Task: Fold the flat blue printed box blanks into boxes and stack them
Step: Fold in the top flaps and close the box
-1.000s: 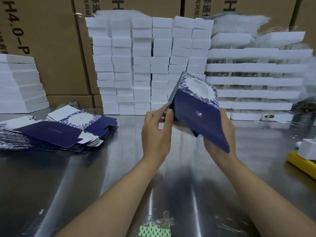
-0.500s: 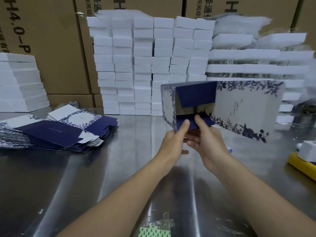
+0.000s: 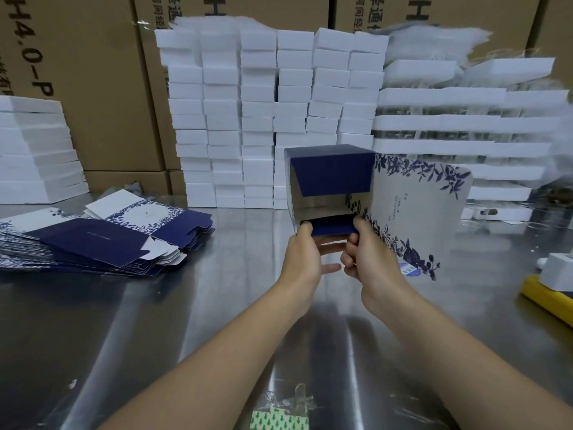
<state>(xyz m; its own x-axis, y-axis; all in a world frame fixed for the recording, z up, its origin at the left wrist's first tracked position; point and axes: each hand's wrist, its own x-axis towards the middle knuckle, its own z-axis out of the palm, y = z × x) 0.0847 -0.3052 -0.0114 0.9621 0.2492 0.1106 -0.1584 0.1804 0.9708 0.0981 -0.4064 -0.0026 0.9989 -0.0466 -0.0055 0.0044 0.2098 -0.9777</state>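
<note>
A half-formed blue and white printed box [image 3: 415, 209] is held up above the steel table [image 3: 217, 305], its open end facing me. A dark blue flap hangs inside at the top and another lies at the bottom. My left hand [image 3: 302, 259] grips the box's lower left corner, thumb on the bottom flap. My right hand [image 3: 369, 262] grips the lower edge beside it, thumb on the same flap. A fanned pile of flat blue printed blanks [image 3: 102, 237] lies on the table at the left.
Stacks of white boxes [image 3: 273, 113] stand along the back of the table, with more at the far left [image 3: 34, 150] and right [image 3: 465, 125]. Brown cartons [image 3: 93, 72] rise behind. A yellow and white device [image 3: 552, 283] sits at the right edge. A green-printed scrap [image 3: 279, 420] lies near me.
The box went from flat and tilted to opened into a tube facing me. Both hands moved to its lower edge, and the bottom flap has risen a little under my thumbs.
</note>
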